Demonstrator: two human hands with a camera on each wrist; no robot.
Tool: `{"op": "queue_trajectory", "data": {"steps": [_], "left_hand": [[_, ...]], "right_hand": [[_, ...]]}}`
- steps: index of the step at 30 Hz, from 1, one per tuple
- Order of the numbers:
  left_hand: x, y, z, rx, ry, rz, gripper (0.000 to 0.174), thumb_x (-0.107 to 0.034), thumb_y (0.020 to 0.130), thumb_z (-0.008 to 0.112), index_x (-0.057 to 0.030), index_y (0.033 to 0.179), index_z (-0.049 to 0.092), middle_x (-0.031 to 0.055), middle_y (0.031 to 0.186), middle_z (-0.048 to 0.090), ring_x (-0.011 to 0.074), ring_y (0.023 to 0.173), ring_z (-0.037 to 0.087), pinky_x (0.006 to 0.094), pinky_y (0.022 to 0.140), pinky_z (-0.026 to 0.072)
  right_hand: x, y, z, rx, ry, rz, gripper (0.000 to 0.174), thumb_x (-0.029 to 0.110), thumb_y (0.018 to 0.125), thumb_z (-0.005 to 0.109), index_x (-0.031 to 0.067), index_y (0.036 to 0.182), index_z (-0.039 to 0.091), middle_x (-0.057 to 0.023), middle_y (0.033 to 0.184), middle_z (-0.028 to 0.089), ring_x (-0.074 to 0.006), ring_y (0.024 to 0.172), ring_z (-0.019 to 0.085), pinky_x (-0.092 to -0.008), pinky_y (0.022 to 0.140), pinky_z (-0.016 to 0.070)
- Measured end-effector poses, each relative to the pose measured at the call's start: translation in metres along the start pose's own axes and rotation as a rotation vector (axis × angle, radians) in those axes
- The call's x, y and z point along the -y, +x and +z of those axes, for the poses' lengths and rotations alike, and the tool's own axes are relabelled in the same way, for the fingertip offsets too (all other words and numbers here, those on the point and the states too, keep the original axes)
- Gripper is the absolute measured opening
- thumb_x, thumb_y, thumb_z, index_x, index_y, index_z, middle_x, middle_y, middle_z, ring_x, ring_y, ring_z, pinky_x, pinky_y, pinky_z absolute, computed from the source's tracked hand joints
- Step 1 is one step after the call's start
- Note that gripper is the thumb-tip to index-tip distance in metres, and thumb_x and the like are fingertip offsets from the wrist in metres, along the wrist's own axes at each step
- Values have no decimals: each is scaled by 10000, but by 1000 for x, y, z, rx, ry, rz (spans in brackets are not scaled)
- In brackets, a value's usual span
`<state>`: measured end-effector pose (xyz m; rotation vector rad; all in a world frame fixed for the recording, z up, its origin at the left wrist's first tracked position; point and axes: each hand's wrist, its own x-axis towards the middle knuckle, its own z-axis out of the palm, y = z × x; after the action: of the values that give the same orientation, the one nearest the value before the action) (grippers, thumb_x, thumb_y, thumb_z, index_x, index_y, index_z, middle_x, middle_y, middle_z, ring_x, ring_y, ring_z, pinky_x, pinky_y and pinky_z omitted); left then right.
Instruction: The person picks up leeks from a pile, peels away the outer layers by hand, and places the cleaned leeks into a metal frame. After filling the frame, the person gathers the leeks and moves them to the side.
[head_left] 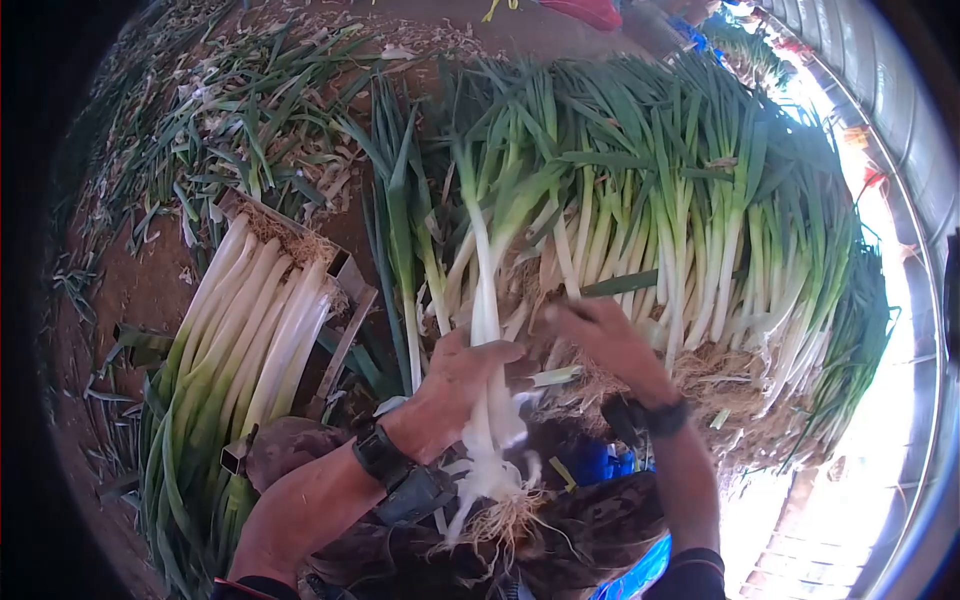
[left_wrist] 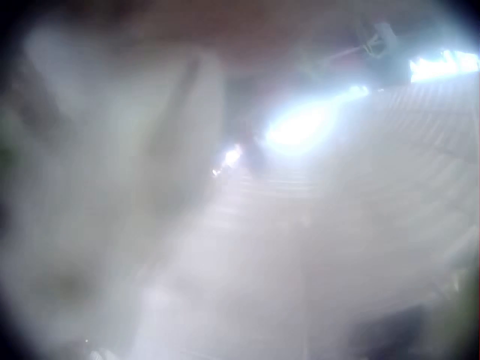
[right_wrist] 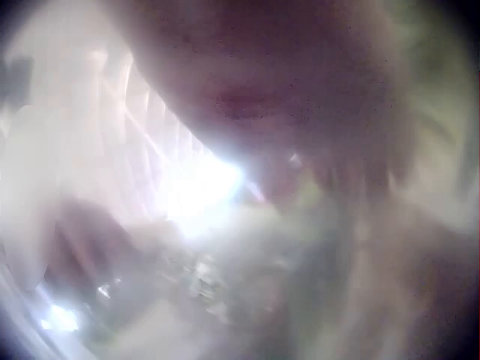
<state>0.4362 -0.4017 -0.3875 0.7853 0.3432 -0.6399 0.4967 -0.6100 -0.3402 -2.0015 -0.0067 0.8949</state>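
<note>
My left hand (head_left: 450, 375) grips a long green onion (head_left: 484, 280) around its white stalk, in the head view. Its leaves point away from me, and its pale roots (head_left: 505, 520) hang over my lap with loose, torn white skin just above them. To the right, my right hand (head_left: 615, 345) is bent inward over the near end of the onion pile, blurred, with its fingertips close to a white stalk. I cannot tell if it holds anything. Both wrist views are hazy; a pale, blurred shape fills the left side of the left one.
A thick row of long green onions (head_left: 690, 210) lies ahead and to the right, roots toward me. Left of me, a bundle of trimmed white onions (head_left: 250, 320) rests in a metal frame (head_left: 345, 350). Scattered leaf scraps (head_left: 250, 130) cover the ground at the upper left.
</note>
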Motion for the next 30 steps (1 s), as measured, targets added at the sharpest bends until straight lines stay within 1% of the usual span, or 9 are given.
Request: {"op": "queue_trajectory", "data": {"steps": [2,5,9,11,15,20,24,26,30], "left_hand": [[-6,2,-8,-16,-19,-6,343,-128,866,703,29,1140,571,107,980,676,198,836,713,333,774,601],[-58,-20,-6,41,87,160,370,-85,853,705,48,1167,562,93,941,676,138,668,678,270,597,583],[-98,-33,-25,-45,104,328,446,-24,838,700,69,1242,536,107,862,673,116,544,628,234,472,529],[-101,-31,-26,-80,129,345,455,-18,835,696,70,1251,533,109,860,673,115,541,621,233,464,515],[-105,-27,-20,-126,218,362,307,-35,844,702,62,1121,612,64,752,636,108,554,600,244,489,482],[-108,-19,-37,-113,277,345,257,-49,845,694,56,1072,634,57,746,639,110,553,599,242,490,477],[-112,-24,-36,-136,269,362,245,-51,843,699,61,1052,639,59,749,640,111,543,596,238,475,468],[-112,-21,-43,-117,269,373,358,-50,843,677,74,1168,594,79,831,669,98,530,584,231,444,474],[-109,-19,-42,-122,301,338,319,-61,841,689,65,1124,614,82,820,667,97,541,592,231,452,478]], "right_hand": [[-75,54,5,-592,-588,-268,352,275,906,659,10,1135,624,-171,986,665,-294,944,655,-421,779,511],[-164,105,3,-868,-1065,-212,318,203,862,639,10,1114,619,-214,891,676,-382,852,660,-457,775,517],[-95,86,16,-583,-851,18,318,119,851,607,-20,1138,607,-177,845,688,-317,734,678,-404,718,542],[-60,62,39,-447,-166,-183,353,133,853,627,-41,1160,601,-145,900,697,-226,684,672,-330,621,553],[-121,95,91,-209,219,-116,360,200,909,617,-34,1182,606,-95,884,693,-155,669,654,-275,546,538],[-156,94,132,-102,983,357,343,215,939,635,-16,1193,621,-69,916,678,-159,690,643,-291,622,559],[-163,80,141,-17,962,93,369,178,920,644,-31,1223,611,-89,942,672,-169,775,651,-301,710,556],[-189,89,145,-95,585,-142,433,161,894,647,-66,1258,590,-120,991,677,-174,881,649,-302,804,530],[-121,57,148,-433,352,-58,480,150,860,658,-99,1263,579,-144,1042,682,-174,904,642,-299,832,509]]}}
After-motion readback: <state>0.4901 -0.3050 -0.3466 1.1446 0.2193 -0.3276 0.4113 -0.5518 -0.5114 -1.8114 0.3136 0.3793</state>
